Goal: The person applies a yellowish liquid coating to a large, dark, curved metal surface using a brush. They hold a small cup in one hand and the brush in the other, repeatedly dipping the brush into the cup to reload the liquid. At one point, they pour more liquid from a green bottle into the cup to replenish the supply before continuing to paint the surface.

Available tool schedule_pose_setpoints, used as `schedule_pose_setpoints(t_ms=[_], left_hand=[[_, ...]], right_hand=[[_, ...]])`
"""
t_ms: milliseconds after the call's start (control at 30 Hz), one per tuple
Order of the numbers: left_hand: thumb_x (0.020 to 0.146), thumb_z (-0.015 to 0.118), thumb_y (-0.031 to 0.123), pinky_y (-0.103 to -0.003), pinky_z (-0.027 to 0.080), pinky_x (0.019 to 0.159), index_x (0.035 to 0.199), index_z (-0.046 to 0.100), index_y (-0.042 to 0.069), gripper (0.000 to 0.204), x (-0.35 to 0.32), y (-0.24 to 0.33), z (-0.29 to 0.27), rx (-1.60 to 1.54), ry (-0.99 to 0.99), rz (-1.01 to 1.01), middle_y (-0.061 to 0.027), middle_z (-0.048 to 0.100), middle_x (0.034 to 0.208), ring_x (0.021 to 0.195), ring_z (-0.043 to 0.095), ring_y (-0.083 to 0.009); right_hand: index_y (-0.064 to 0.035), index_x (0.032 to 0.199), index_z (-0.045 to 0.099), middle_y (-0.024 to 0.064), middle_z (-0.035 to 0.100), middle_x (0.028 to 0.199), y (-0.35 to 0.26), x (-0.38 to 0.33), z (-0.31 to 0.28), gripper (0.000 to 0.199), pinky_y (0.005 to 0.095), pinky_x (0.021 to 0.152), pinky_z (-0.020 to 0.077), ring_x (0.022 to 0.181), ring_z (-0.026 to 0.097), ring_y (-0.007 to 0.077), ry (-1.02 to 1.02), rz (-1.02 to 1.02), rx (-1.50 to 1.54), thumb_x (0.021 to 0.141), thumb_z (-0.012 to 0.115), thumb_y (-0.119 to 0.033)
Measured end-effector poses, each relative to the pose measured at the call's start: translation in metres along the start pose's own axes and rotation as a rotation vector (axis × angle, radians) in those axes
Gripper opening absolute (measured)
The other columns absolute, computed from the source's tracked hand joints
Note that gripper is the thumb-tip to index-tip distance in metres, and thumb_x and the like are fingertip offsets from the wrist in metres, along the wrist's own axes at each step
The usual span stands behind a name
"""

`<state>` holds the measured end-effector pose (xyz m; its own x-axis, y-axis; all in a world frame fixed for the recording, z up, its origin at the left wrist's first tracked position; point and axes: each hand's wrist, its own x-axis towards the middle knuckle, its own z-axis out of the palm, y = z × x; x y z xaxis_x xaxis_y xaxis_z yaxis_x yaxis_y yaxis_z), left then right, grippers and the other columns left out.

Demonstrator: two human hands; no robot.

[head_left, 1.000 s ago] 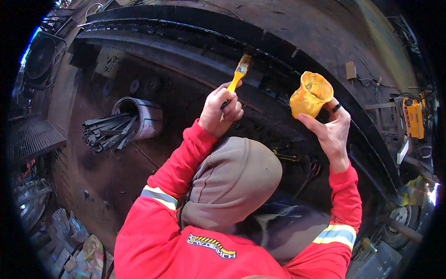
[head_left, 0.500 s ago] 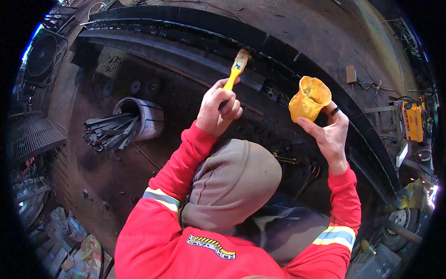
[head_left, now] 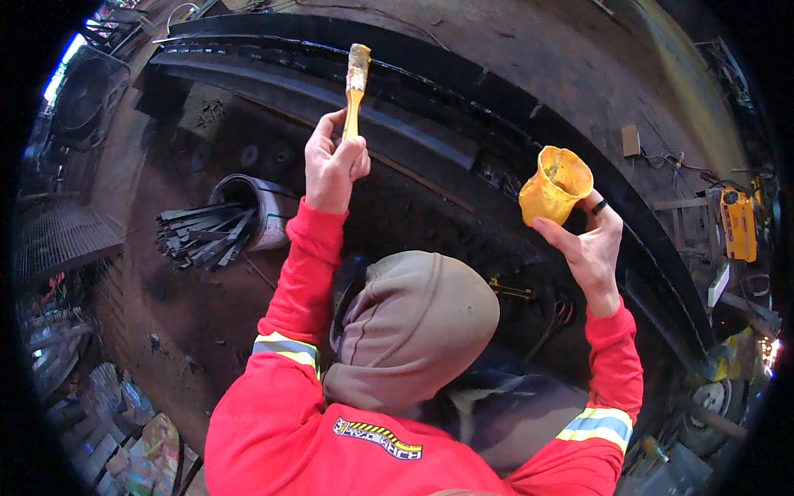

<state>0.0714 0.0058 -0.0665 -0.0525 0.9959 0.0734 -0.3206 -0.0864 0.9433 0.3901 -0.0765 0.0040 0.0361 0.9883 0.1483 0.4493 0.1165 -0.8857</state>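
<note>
My left hand (head_left: pixel 333 165) is closed round the yellow handle of a paintbrush (head_left: pixel 356 83), its bristles pointing away from me. The bristle end lies over the long black curved metal beam (head_left: pixel 430 74); whether it touches cannot be told. At the right, my right hand (head_left: pixel 591 248) grips a soft-walled yellow cup (head_left: pixel 556 188) from its side and underneath. The cup's misshapen rim faces up, and its inside looks stained with something yellowish. A dark ring sits on one finger of that hand. Both arms wear red sleeves with reflective bands.
A tipped bucket (head_left: pixel 273 217) of flat metal strips (head_left: pixel 207 236) lies at left. Yellow equipment (head_left: pixel 736 223) and a small brown block (head_left: pixel 630 140) are at right. A metal grating (head_left: pixel 70 236) stands far left, with scrap (head_left: pixel 116 422) below it.
My left hand has moved left and farther away with the paintbrush, which now points straighter ahead. My right hand and the cup have stayed nearly in place.
</note>
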Motion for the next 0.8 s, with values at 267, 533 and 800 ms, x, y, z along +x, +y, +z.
schedule_pose_setpoints(t_ms=[267,533,800], left_hand=[[0.085,0.059,0.003,-0.021,0.035,0.047,0.127,0.047,-0.003,0.044,-0.017,-0.004,0.005,-0.097,-0.200,-0.134,0.0019,0.048,0.065,0.049,0.043,-0.0054],[0.087,0.054,0.000,-0.022,0.034,0.046,0.130,0.044,-0.004,0.044,0.010,-0.011,0.003,0.184,-0.134,-0.023,0.0027,0.046,0.061,0.046,0.038,-0.0047],[0.084,0.062,0.004,-0.019,0.036,0.049,0.127,0.050,-0.002,0.045,-0.018,-0.029,-0.008,0.237,-0.087,-0.077,0.0031,0.053,0.070,0.054,0.046,-0.0027]], right_hand=[[0.0000,0.108,0.068,0.0055,0.070,0.101,0.002,-0.001,-0.001,0.048,0.0306,0.094,0.0464,0.094,0.065,0.0143,-0.011,0.029,0.067,0.068,0.088,-0.018],[0.0002,0.109,0.067,0.0062,0.071,0.101,0.010,0.004,-0.004,0.050,0.0311,0.094,0.0467,0.095,0.065,0.0153,-0.023,0.000,0.070,0.068,0.088,-0.020],[0.0003,0.108,0.068,0.0065,0.071,0.101,0.014,0.005,-0.003,0.049,0.0313,0.094,0.0469,0.095,0.065,0.0157,-0.020,0.012,0.086,0.068,0.088,-0.020]])
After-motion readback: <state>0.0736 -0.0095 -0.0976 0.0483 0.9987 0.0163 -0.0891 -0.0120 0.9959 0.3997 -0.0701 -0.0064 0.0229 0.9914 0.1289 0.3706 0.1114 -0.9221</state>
